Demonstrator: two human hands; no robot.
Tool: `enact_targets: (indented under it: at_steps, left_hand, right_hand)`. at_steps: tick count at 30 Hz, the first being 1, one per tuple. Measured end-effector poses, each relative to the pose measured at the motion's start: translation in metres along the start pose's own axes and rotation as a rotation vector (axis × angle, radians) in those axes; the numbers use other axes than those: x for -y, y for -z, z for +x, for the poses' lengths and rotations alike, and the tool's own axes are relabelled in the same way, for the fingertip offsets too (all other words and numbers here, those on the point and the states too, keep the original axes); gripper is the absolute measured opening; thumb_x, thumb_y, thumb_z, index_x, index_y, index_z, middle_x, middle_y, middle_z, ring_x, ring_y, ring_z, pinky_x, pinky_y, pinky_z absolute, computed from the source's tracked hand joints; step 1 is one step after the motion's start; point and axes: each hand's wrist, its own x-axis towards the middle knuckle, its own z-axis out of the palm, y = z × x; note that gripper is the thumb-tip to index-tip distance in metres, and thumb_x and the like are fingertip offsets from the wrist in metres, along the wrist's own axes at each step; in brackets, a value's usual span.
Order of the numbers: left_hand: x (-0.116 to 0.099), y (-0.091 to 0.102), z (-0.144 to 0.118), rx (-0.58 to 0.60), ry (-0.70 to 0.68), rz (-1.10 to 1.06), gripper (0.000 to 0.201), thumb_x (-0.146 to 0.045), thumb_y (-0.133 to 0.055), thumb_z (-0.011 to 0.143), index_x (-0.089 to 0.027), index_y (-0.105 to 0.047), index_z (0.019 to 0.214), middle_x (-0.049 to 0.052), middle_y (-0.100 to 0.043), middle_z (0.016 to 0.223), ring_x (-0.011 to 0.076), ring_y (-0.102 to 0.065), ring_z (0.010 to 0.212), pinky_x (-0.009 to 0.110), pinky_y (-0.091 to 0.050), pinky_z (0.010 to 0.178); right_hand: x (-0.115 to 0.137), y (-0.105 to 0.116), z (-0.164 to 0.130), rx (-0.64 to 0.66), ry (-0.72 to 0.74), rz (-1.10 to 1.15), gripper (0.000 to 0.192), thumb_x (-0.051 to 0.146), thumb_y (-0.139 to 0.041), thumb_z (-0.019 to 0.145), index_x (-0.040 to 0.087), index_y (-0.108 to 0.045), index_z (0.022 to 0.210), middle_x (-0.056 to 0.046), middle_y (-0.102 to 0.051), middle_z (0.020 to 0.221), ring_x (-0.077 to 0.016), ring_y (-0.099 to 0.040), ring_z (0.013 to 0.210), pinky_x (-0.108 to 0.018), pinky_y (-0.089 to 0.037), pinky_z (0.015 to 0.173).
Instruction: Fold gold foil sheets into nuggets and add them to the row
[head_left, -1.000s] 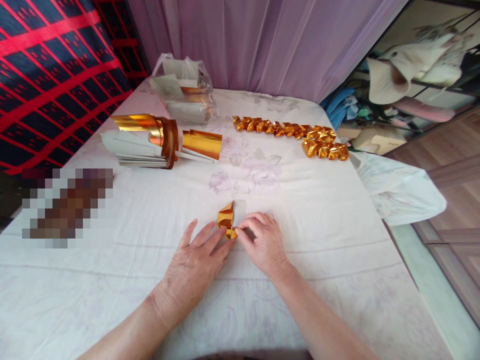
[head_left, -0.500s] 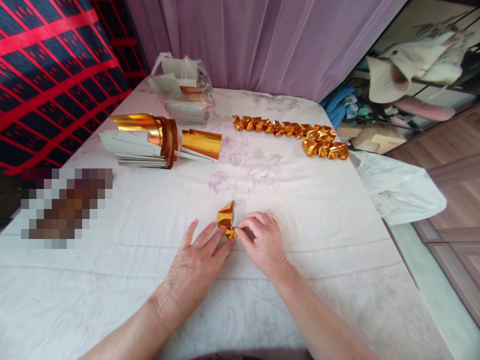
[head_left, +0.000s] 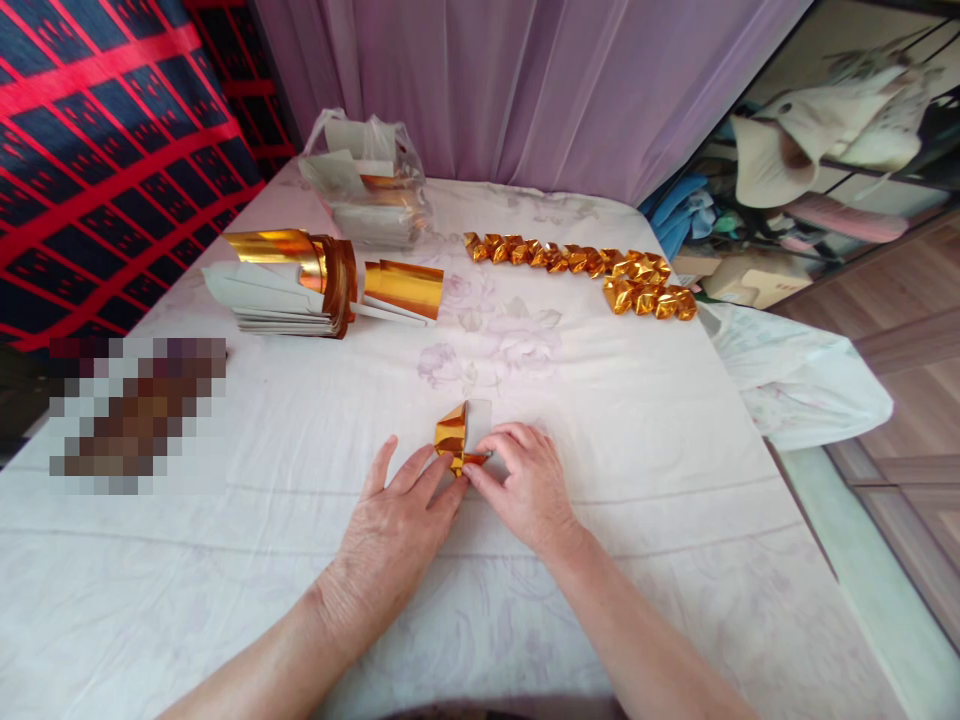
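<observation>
Here, the right hand pinches gold paper (left hand spread against it).

Gold foil on probable table

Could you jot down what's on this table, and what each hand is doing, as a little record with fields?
Surface: pale floral cloth
Left hand: fingers spread, fingertips on the folded gold paper
Right hand: thumb and bent fingers at the paper's near right edge; grip hard to tell
Far left: stack of gold-and-pale sheets
Behind the stack: clear plastic bag holding more sheets
Far right: rows of folded gold pieces
Backdrop: purple curtain
</observation>
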Motion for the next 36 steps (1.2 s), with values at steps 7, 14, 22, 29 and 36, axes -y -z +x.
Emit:
enact_targets:
  at_steps: [7, 14, 22, 29, 36]
  left_hand:
    - [0.0, -0.001, -0.001, 0.02, 0.003, 0.003, 0.024, -0.023, -0.057, 0.092, -0.024, -0.068, 0.113, 0.004, -0.069, 0.121, 0.0257, -0.059, 0.117, 0.056, -0.021, 0.117]
    - [0.001, 0.0, -0.001, 0.025, 0.0, -0.004, 0.025, -0.023, -0.06, 0.089, -0.025, -0.068, 0.113, 0.005, -0.069, 0.121, 0.026, -0.059, 0.116, 0.057, -0.02, 0.117]
    - [0.001, 0.002, 0.0, 0.042, -0.006, 0.004, 0.024, -0.021, -0.06, 0.089, -0.024, -0.068, 0.111, 0.005, -0.069, 0.119, 0.0265, -0.06, 0.114, 0.058, -0.022, 0.116]
    - [0.0, 0.002, 0.001, 0.033, -0.008, 0.011, 0.025, -0.018, -0.058, 0.088, -0.023, -0.068, 0.111, 0.006, -0.069, 0.118, 0.0259, -0.059, 0.115, 0.057, -0.022, 0.116]
    - [0.004, 0.001, 0.0, 0.033, -0.013, -0.022, 0.024, -0.021, -0.058, 0.09, -0.025, -0.068, 0.111, 0.004, -0.069, 0.121, 0.0253, -0.059, 0.116, 0.058, -0.019, 0.117]
  right_hand:
    - [-0.004, 0.0, 0.002, 0.015, 0.008, 0.028, 0.006, 0.024, -0.07, 0.083, 0.024, -0.064, 0.084, -0.002, -0.066, 0.09, -0.0206, -0.061, 0.088, -0.035, -0.041, 0.079]
    - [-0.009, 0.003, 0.005, 0.03, 0.008, 0.088, 0.009, 0.018, -0.064, 0.086, 0.023, -0.063, 0.079, -0.001, -0.067, 0.084, -0.0187, -0.061, 0.084, -0.033, -0.041, 0.078]
    - [-0.012, 0.0, 0.004, 0.02, 0.022, 0.067, 0.014, 0.015, -0.054, 0.09, 0.023, -0.064, 0.086, -0.003, -0.067, 0.087, -0.0194, -0.061, 0.085, -0.034, -0.043, 0.079]
    - [-0.005, 0.0, 0.002, 0.017, 0.017, -0.002, 0.017, 0.028, -0.071, 0.082, 0.021, -0.063, 0.096, -0.007, -0.065, 0.095, -0.0238, -0.06, 0.093, -0.038, -0.043, 0.083]
    - [-0.009, -0.001, 0.004, 0.027, 0.012, 0.06, 0.007, 0.017, -0.064, 0.086, 0.023, -0.063, 0.09, -0.003, -0.067, 0.091, -0.0208, -0.06, 0.09, -0.035, -0.042, 0.08]
